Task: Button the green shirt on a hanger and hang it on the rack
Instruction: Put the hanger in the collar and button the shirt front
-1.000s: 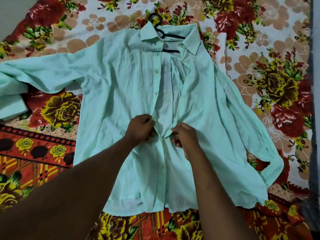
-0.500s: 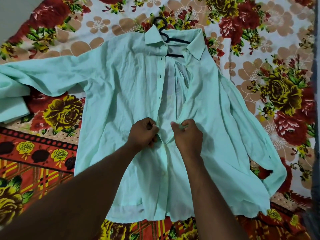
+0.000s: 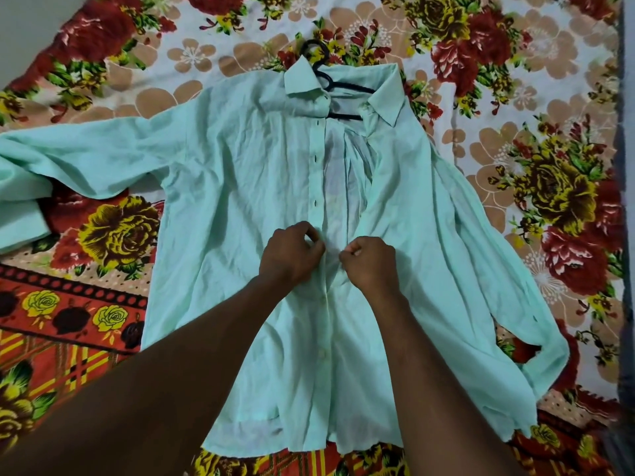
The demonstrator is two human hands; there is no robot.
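A floral bedsheet [image 3: 515, 97] covers the bed, printed with red and yellow roses and tan blossoms on white. Its near edge carries an orange border [image 3: 68, 324] with yellow roses and plaid stripes.

Single view, head-worn wide-angle camera. Looks forward and steeply down over both bare forearms, which enter from the bottom edge. Close range: the pale mint-green cotton shirt [image 3: 240, 207] fills the middle of frame, collar at the far side, hem nearest the wearer. The red-and-cream floral bedsheet [image 3: 515, 97] runs to every edge. Wide-angle bending shows at the right margin. No second view to overlap.
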